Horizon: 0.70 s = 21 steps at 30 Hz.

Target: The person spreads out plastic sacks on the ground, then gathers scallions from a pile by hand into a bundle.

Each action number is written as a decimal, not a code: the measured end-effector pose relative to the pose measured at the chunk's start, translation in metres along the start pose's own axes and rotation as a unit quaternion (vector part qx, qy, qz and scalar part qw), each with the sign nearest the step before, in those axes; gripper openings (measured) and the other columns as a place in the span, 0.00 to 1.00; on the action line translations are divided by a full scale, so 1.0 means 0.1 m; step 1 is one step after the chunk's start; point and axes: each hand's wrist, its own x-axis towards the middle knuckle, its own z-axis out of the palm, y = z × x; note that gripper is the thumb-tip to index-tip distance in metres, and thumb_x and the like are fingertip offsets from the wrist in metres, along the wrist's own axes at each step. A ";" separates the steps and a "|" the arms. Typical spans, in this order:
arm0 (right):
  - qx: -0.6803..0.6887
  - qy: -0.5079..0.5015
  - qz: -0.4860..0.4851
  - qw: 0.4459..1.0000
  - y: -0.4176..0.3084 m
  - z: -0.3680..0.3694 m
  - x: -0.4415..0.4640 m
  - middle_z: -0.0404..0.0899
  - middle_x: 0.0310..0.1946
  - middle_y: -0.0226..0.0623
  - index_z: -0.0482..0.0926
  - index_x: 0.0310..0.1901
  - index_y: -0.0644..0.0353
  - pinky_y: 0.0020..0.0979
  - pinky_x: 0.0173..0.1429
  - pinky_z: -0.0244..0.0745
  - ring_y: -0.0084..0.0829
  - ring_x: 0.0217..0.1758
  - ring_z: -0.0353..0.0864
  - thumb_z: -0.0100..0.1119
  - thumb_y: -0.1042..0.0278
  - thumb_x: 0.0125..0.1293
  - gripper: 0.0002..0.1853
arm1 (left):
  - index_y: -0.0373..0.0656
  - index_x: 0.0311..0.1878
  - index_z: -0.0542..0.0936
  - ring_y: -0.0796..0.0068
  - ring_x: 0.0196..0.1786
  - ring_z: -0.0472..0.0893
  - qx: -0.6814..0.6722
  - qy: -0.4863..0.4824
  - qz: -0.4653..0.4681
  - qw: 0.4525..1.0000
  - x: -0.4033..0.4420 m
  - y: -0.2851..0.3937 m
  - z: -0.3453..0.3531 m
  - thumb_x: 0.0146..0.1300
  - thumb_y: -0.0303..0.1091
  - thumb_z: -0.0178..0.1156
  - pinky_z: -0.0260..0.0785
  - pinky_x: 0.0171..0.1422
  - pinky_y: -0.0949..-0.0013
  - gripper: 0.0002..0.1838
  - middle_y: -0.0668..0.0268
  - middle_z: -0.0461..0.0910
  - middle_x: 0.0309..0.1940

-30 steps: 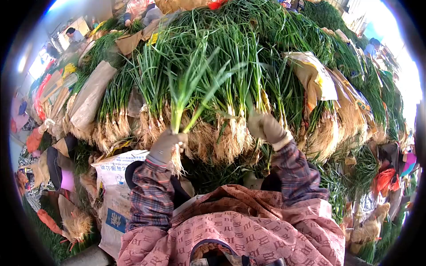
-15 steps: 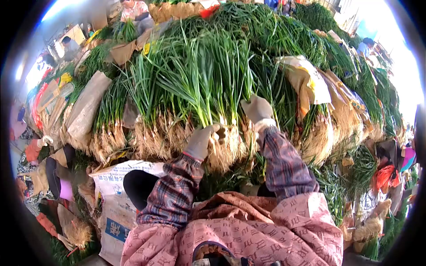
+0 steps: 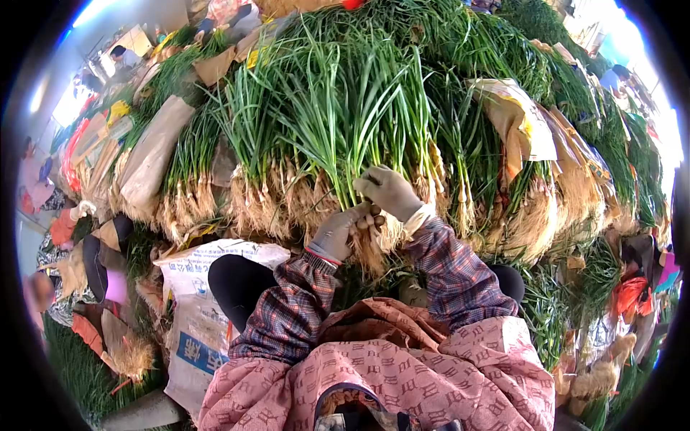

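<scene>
In front of our knees, at the near edge of the pile, we have one bunch of green stalks [image 3: 348, 185], its leaves pointing away from us and its pale roots [image 3: 368, 253] hanging below. Our left grip [image 3: 335, 234] is closed around the lower stalks, just above the roots. Our right grip [image 3: 392, 192] is bent in against the left, its thumb and forefinger at the stalks; we cannot tell whether it pinches them or only rests there. We judge the bunch light, firm and perhaps a little slippery at the base, with soft leaves that would crease and roots that would snag on their neighbours, so the firm part just above the roots is the place to take hold. Its stalks overlap too much for us to count. Beyond it, a long row of rooted bunches [image 3: 267, 202] fronts the green pile [image 3: 460, 50], too many and too tangled to number. Around us we count one patterned apron [image 3: 424, 373] over our lap, one printed sack [image 3: 192, 312] to our left, one rolled brown sheet [image 3: 155, 152] on the row and one red bag [image 3: 634, 294] far to the right. At least two other people [image 3: 125, 56] show in the background.
</scene>
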 end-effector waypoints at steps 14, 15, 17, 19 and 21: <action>0.147 -0.179 -0.076 0.970 0.57 0.13 -0.62 0.81 0.39 0.40 0.75 0.52 0.65 0.25 0.44 0.77 0.27 0.39 0.79 0.58 0.56 0.67 0.21 | 0.35 0.48 0.78 0.77 0.32 0.76 -0.060 0.059 -0.024 0.996 -0.09 0.06 -0.35 0.62 0.34 0.57 0.68 0.36 0.76 0.14 0.64 0.80 0.34; 0.084 -0.147 -0.034 0.985 0.33 -0.02 -0.54 0.81 0.35 0.38 0.79 0.46 0.62 0.23 0.37 0.76 0.23 0.31 0.77 0.54 0.61 0.69 0.13 | 0.35 0.48 0.78 0.77 0.32 0.75 -0.067 0.060 -0.024 0.996 -0.09 0.03 -0.34 0.62 0.34 0.58 0.68 0.35 0.77 0.15 0.65 0.80 0.33; 0.074 -0.100 0.050 0.991 0.25 -0.15 -0.45 0.83 0.40 0.37 0.81 0.45 0.59 0.20 0.28 0.74 0.20 0.26 0.74 0.52 0.61 0.70 0.13 | 0.38 0.45 0.80 0.79 0.30 0.74 -0.022 0.023 -0.033 0.999 -0.16 0.05 -0.27 0.63 0.42 0.56 0.68 0.37 0.75 0.17 0.68 0.81 0.31; 0.092 0.112 0.058 0.988 0.42 -0.10 -0.26 0.83 0.32 0.35 0.80 0.42 0.61 0.19 0.19 0.68 0.15 0.18 0.66 0.51 0.64 0.70 0.11 | 0.38 0.45 0.79 0.74 0.30 0.76 0.023 0.010 -0.030 0.999 -0.20 0.08 -0.22 0.63 0.42 0.54 0.70 0.39 0.73 0.17 0.69 0.79 0.31; 0.343 0.219 0.233 0.883 0.46 -0.34 -0.08 0.75 0.23 0.27 0.79 0.43 0.63 0.16 0.15 0.61 0.12 0.14 0.61 0.49 0.60 0.71 0.14 | 0.37 0.46 0.78 0.71 0.33 0.79 -0.060 -0.013 -0.054 0.997 -0.22 0.05 -0.20 0.63 0.40 0.53 0.72 0.40 0.71 0.16 0.68 0.78 0.30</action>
